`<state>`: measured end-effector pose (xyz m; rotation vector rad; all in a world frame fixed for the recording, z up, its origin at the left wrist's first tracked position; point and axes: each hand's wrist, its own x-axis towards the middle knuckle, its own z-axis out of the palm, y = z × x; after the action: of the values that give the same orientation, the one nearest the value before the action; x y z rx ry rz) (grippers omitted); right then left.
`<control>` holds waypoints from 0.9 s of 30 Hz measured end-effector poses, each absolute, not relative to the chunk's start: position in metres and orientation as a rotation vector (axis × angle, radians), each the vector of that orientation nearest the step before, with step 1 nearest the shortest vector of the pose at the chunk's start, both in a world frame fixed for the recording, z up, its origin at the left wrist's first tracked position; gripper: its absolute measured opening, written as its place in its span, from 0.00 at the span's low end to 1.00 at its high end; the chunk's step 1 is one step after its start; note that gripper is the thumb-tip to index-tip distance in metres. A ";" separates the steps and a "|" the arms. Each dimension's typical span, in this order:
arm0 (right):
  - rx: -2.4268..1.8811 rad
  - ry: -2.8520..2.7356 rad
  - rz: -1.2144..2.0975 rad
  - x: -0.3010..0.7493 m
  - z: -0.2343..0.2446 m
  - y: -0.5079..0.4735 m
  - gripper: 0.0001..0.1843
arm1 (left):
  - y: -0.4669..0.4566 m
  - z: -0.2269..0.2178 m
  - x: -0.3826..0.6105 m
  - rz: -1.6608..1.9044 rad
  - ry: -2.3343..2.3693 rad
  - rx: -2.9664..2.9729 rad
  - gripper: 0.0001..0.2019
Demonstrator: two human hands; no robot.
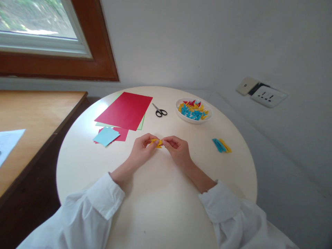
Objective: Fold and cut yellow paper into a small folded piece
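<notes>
Between my two hands, above the middle of the white round table (160, 207), is a small folded piece of yellow paper (158, 143). My left hand (144, 147) pinches it from the left, thumb on top. The fingertips of my right hand (177, 148) are closed on its right end. Its exact folds are too small to make out. Beyond my hands, a white dish (194, 120) holds many small folded paper pieces (193, 111) in blue, yellow and red. Off to the right lie flat folded strips of blue paper (219, 145) and yellow paper (225, 145).
Black-handled scissors (160, 111) lie behind my hands. Farther left are large red paper sheets (124, 110) over green ones, with light blue paper squares (106, 136) in front. A wooden desk (38, 114) stands at left; a wall socket (268, 95) is at right.
</notes>
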<state>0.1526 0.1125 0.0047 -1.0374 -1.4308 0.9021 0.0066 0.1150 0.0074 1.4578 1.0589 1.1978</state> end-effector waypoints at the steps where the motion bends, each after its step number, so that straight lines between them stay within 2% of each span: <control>1: -1.043 -1.404 0.926 0.152 0.005 0.113 0.06 | 0.114 0.008 0.007 1.197 1.055 1.455 0.06; 11: -1.046 -1.416 0.902 0.153 0.006 0.110 0.04 | 0.114 0.011 0.008 1.208 1.079 1.415 0.07; 27: -1.082 -1.322 1.023 0.151 0.012 0.109 0.06 | 0.112 0.013 0.008 1.280 1.109 1.517 0.03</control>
<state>0.1512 0.1088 0.0118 -1.0816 -1.3217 1.0231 0.0084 0.1124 0.0132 1.5169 1.1088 1.2797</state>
